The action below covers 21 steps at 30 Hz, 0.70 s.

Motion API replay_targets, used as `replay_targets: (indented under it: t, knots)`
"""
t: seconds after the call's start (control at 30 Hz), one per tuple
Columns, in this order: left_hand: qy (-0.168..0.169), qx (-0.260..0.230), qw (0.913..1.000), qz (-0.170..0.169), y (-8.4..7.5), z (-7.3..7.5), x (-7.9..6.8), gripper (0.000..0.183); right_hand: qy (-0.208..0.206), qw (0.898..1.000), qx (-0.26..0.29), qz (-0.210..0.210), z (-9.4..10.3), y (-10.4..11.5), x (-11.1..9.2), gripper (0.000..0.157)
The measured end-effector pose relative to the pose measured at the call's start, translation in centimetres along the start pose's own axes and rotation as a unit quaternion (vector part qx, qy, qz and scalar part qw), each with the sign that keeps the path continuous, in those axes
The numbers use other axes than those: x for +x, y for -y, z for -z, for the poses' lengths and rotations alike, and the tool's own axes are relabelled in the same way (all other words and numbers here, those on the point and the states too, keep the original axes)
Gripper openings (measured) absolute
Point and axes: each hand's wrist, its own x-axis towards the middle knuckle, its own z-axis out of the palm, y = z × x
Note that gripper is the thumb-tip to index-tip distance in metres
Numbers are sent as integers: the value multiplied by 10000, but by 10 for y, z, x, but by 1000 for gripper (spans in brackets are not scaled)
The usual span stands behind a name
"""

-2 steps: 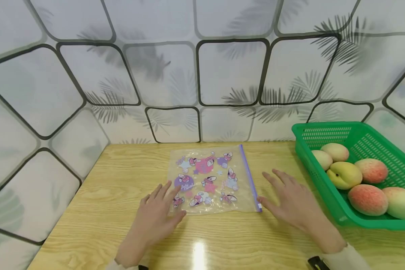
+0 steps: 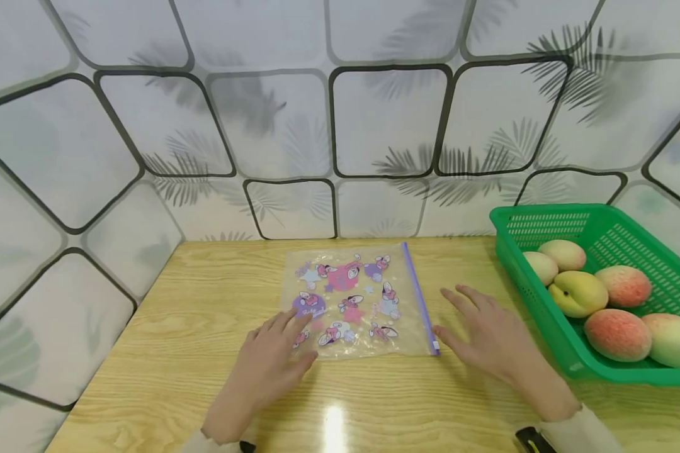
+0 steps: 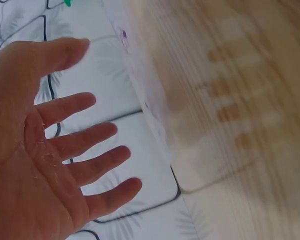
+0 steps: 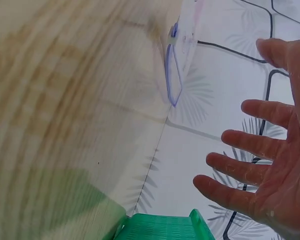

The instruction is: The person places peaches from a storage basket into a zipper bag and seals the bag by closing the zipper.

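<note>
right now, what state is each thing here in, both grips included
Printed zip bag: flat, looks empty
Purple zip: slider at near end, seems parted
Green plastic basket: upright, uncovered, partly filled
Peaches: six visible, whole, lying in the basket
Left grip: open, holding nothing, over the bag's near left corner
Right grip: open, holding nothing, beside the zip

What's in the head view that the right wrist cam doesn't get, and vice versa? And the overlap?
Head only: the left hand, the fruit, the sleeve cuffs, the back of the right hand and the bag's whole printed face.

Right wrist only: the palm side of the right hand, and a low look along the tabletop.

Both: the right hand, the green basket (cut off in the wrist view), the purple zip strip, tabletop and patterned wall covering.
</note>
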Motion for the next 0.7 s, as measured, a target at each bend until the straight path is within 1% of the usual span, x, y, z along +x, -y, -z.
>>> replay_targets:
  t: [0.1, 0.2, 0.33, 0.47, 0.5, 0.57, 0.63, 0.7]
  knots:
    - [116, -206, 9995, -210, -6, -5, 9, 49, -203, 9995, 249, 13, -1, -1, 3, 50]
    - [332, -248, 9989, -232, -7, -8, 15, 46, -273, 9988, 405, 2, -1, -3, 5, 41]
    - [648, -143, 9976, -198, -1, -14, 21, 45, -201, 9987, 453, -79, -2, -4, 5, 35]
    - [772, -36, 9969, -172, 7, -17, 25, 37, -113, 9984, 515, -194, 0, -4, 4, 32]
    - [788, 0, 9968, -133, 8, -16, 26, 34, -85, 9983, 541, -215, 0, -4, 4, 32]
    - [841, 116, 9964, 50, 9, -14, 27, 30, -10, 9979, 595, -273, 0, -4, 3, 31]
    - [910, 297, 9948, 349, 8, -10, 29, 20, 24, 9974, 653, -292, 0, -5, 4, 31]
    - [963, 486, 9921, 634, 3, -5, 32, 10, 37, 9972, 690, -280, 0, -6, 3, 31]
